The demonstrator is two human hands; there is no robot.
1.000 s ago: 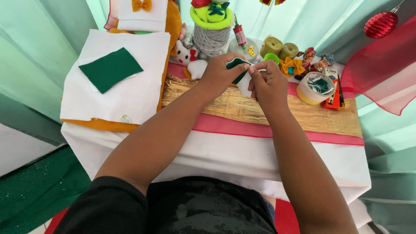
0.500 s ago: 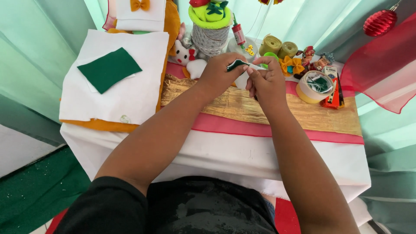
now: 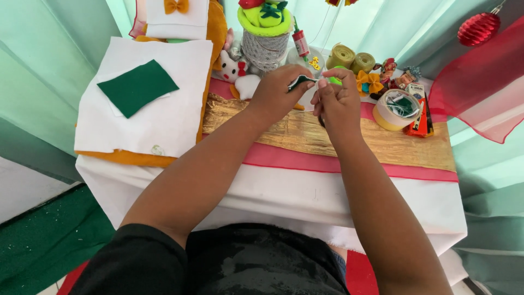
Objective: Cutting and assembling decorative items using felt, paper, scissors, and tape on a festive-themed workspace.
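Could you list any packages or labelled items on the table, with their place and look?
Flat packet: right end of the table, beside the tape roll; slim rectangle, orange, black and white.
Small tube: at the back, leaning by the lace-wrapped stand; red and white label, green tip.

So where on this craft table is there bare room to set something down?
Free: the gold runner right of the right hand, the red band and white cloth edge below it. Crowded: the back row around the ribbon rolls and tape roll; white felt sheets fill the left.

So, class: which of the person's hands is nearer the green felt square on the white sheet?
Left. The left hand is closer to the green felt square; the right hand sits farther away.
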